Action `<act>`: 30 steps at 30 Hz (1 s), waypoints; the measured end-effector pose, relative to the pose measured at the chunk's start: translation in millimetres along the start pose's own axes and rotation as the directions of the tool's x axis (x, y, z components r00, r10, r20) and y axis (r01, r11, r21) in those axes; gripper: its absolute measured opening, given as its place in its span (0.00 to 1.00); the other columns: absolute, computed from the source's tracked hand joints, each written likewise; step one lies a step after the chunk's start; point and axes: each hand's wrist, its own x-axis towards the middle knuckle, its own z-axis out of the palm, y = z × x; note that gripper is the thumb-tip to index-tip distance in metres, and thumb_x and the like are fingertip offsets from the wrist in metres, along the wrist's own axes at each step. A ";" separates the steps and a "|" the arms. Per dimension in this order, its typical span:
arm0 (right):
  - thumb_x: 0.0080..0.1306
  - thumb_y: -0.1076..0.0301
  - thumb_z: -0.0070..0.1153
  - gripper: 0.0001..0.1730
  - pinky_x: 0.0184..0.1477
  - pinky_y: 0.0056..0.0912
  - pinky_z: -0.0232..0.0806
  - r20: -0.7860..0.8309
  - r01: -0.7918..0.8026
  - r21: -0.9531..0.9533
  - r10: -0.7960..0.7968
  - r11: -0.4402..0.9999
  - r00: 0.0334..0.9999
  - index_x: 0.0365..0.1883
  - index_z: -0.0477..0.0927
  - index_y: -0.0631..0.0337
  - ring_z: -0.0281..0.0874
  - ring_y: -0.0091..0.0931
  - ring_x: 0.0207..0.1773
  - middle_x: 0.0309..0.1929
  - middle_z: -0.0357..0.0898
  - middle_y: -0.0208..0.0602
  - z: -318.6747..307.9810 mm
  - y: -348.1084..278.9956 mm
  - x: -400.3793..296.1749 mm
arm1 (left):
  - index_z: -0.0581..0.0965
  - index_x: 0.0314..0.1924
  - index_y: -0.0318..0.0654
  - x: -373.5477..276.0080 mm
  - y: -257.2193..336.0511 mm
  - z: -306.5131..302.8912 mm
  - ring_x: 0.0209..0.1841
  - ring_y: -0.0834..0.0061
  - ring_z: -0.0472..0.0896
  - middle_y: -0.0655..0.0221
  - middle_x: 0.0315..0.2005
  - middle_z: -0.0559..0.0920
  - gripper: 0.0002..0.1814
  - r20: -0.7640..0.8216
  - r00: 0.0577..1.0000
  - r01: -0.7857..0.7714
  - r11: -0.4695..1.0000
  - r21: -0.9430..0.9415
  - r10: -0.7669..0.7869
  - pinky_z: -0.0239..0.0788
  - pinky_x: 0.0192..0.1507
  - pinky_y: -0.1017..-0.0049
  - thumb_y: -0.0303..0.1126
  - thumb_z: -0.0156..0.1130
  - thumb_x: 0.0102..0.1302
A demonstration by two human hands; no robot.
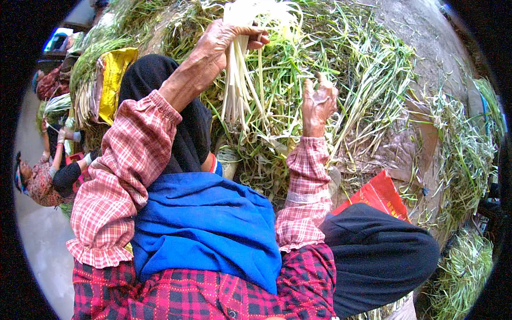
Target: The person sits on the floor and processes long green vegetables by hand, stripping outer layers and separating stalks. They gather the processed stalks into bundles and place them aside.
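Observation:
My left hand (236,36) is closed around a bunch of long, pale-stemmed greens (236,84), like chives or thin scallions. The stems hang down below my fist, and the upper part of the bunch is washed out by glare. One stem stands a little apart near my fingertips. My right hand (320,98) is raised over the heap, thumb and finger apart, with nothing visible in it. Below and between both hands spreads a heap of loose green leaves and stalks (288,108).
A yellow bag (114,84) lies left of my knee, beside bundled stalks (83,98). A red printed bag (376,196) rests by my other knee. At left another person (46,180) sits handling stalks. More loose greens (460,160) line the right side.

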 end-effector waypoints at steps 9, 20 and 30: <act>0.64 0.61 0.49 0.15 0.25 0.18 0.64 0.664 -0.606 0.746 -0.238 0.277 0.709 0.37 0.78 0.64 0.72 0.16 0.25 0.24 0.78 0.29 -4.3 -65.2 -7.9 | 0.77 0.38 0.30 -3.6 22.1 12.9 0.30 0.73 0.81 0.63 0.29 0.81 0.10 -0.089 0.995 -0.052 0.998 -0.020 0.050 0.74 0.28 0.78 0.26 0.61 0.55; 0.66 0.60 0.47 0.14 0.16 0.15 0.52 0.589 -0.565 0.803 -0.112 0.191 0.800 0.29 0.78 0.60 0.67 0.14 0.15 0.15 0.73 0.25 -14.9 -73.9 2.4 | 0.79 0.35 0.30 -14.5 -29.2 19.4 0.28 0.73 0.80 0.65 0.27 0.80 0.09 0.099 0.994 -0.058 0.986 0.154 0.043 0.74 0.33 0.77 0.28 0.62 0.55; 0.54 0.54 0.56 0.22 0.37 0.38 0.67 -0.101 -0.214 -0.155 0.200 0.964 0.975 0.39 0.77 0.65 0.75 0.36 0.37 0.34 0.77 0.44 -5.8 119.5 -15.9 | 0.72 0.38 0.34 -5.8 -16.1 28.7 0.16 0.80 0.73 0.65 0.23 0.77 0.10 -0.087 0.972 0.203 0.964 -0.173 -0.220 0.69 0.17 0.82 0.21 0.58 0.54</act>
